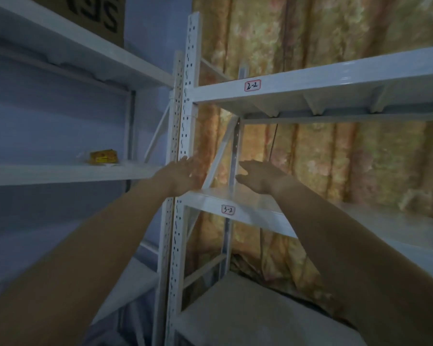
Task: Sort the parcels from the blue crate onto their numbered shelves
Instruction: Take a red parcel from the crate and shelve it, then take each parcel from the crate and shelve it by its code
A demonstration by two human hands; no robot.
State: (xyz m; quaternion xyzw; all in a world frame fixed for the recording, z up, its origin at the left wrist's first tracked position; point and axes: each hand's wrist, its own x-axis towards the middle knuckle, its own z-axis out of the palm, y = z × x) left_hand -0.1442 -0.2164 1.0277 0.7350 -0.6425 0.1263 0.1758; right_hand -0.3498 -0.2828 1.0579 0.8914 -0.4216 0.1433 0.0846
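Observation:
Both arms reach forward toward a white metal rack. My left hand (183, 176) is flat, fingers apart, in front of the perforated upright (183, 136), and holds nothing. My right hand (259, 176) hovers just above the left end of the shelf labelled 3-2 (228, 210), fingers spread and nothing in it. Above it is the shelf labelled 2-2 (252, 86). A small yellow parcel (103, 156) lies on the middle shelf of the left rack (60, 174). The blue crate is out of view.
A cardboard box with dark lettering (93, 16) sits on the top left shelf. A flowered yellow curtain (323, 156) hangs behind the right rack. A lower shelf (248, 313) lies below 3-2. A blue wall (48, 121) backs the left rack.

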